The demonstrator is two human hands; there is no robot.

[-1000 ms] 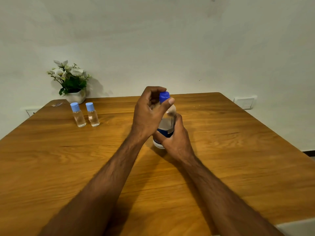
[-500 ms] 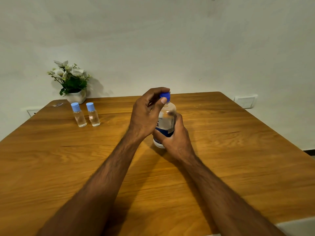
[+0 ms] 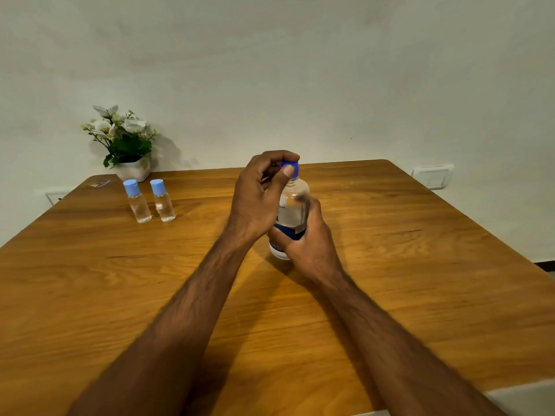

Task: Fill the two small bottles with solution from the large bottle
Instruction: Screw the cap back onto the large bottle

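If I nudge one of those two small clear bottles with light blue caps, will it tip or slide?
Probably tip. Each small clear bottle with a light blue cap stands tall on a narrow base, with a fairly big cap up top. They look like thin plastic, so likely light, and might also skid on the smooth wooden table. They stand close together, so one could knock the other.

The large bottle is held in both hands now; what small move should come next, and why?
Probably keep twisting the blue cap off. The left hand pinches that cap with thumb and fingers, the right hand grips the large bottle standing on the table, and the cap looks seated on the neck. Nothing can be poured before it comes off; the two small bottles stand capped, far left.
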